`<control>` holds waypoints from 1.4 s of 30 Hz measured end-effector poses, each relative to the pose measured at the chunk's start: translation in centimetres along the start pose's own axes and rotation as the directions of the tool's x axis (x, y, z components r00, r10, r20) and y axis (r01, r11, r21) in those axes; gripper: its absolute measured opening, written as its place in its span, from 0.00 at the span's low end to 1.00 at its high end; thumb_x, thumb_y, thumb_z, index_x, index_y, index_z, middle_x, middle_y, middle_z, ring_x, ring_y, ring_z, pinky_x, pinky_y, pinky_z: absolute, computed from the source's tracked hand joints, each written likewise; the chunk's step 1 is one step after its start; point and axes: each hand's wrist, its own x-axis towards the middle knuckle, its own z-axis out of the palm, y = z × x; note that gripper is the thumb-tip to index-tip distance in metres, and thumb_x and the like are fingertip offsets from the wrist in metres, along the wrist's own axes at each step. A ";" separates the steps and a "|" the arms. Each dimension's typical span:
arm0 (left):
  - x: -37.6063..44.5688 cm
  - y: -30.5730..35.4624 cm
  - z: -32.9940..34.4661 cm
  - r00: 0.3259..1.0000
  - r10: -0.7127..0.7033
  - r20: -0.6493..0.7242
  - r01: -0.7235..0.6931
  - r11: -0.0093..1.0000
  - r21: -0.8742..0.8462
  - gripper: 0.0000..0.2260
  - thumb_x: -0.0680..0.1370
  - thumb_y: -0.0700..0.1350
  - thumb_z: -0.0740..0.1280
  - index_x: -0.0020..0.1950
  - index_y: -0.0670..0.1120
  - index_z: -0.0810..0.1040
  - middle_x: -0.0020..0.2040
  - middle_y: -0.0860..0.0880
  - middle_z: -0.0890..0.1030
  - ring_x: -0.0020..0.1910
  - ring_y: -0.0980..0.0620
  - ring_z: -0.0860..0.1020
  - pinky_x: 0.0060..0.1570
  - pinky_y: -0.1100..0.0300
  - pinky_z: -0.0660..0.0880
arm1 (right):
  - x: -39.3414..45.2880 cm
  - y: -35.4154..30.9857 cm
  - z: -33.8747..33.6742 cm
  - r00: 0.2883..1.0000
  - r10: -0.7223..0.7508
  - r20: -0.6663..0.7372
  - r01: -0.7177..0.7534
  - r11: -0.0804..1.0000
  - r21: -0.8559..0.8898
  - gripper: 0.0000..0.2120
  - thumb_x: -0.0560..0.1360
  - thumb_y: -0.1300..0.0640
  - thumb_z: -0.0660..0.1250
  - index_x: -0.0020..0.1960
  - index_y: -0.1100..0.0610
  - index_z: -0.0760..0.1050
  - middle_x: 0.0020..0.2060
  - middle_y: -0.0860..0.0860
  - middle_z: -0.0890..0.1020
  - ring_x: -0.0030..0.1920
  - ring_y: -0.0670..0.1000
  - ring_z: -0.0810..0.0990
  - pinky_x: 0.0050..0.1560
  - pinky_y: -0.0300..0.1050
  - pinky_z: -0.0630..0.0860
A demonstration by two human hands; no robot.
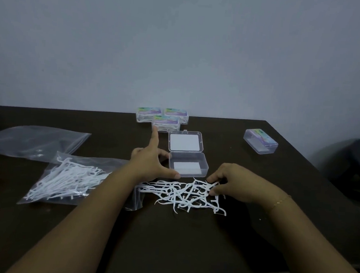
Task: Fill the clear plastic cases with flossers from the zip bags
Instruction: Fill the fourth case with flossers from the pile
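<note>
Plain pale wall; dark surface (188, 243).
Done, by the look: three closed, filled cases (162, 116) at the back.
Pending: open clear case (187, 163), holding no flossers; closed case (260, 141) far right, apparently unfilled.
Stock: loose flossers (181, 193) just before the open case; part-full zip bag (69, 179) left; near-empty zip bag (34, 140) behind it.
Left hand (149, 162): fingers spread, beside the open case.
Right hand (233, 180): pinching loose flossers.

**Count of things on the tabletop**

Five clear cases: three closed filled cases (162, 116) clustered at twelve o'clock, one open case (187, 163) at centre, one closed case (260, 141) at two o'clock. Two zip bags: an emptied bag (36, 139) at ten o'clock, a flosser-filled bag (65, 179) at nine. One loose flosser pile (183, 194), too tangled to count.
</note>
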 end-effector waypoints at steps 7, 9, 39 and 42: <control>-0.2 -0.2 0.1 1.000 -0.007 -0.014 0.006 0.999 -0.038 0.62 0.64 0.60 0.77 0.74 0.54 0.26 0.60 0.61 0.78 0.74 0.45 0.56 0.70 0.50 0.51 | 0.0 -0.8 -0.2 0.999 0.033 -0.014 -0.034 0.995 -0.096 0.04 0.76 0.51 0.66 0.49 0.47 0.79 0.50 0.43 0.78 0.57 0.45 0.73 0.69 0.53 0.62; -0.2 -0.3 0.0 1.000 -0.012 -0.008 0.011 0.999 -0.044 0.62 0.64 0.60 0.77 0.73 0.54 0.26 0.61 0.62 0.78 0.75 0.45 0.55 0.71 0.49 0.51 | -0.3 -1.0 -0.4 0.999 0.029 -0.016 -0.029 0.999 -0.018 0.02 0.75 0.51 0.67 0.44 0.46 0.78 0.47 0.43 0.78 0.53 0.44 0.75 0.68 0.53 0.65; -0.1 -0.4 0.0 1.000 -0.029 0.007 0.030 0.997 -0.073 0.62 0.64 0.59 0.77 0.74 0.55 0.28 0.60 0.63 0.78 0.74 0.45 0.55 0.69 0.51 0.52 | 6.1 -6.8 -3.0 0.996 -0.085 -0.038 0.077 0.982 -0.170 0.12 0.76 0.60 0.66 0.58 0.57 0.81 0.54 0.52 0.82 0.51 0.52 0.79 0.52 0.42 0.75; 0.0 -0.5 0.0 0.999 -0.036 0.013 0.037 0.997 -0.069 0.62 0.64 0.59 0.77 0.74 0.55 0.28 0.60 0.63 0.78 0.74 0.45 0.54 0.70 0.50 0.52 | 4.4 -5.9 -3.6 0.982 -0.114 -0.150 0.102 0.991 -0.085 0.13 0.76 0.59 0.67 0.60 0.56 0.79 0.51 0.47 0.80 0.46 0.46 0.75 0.41 0.32 0.69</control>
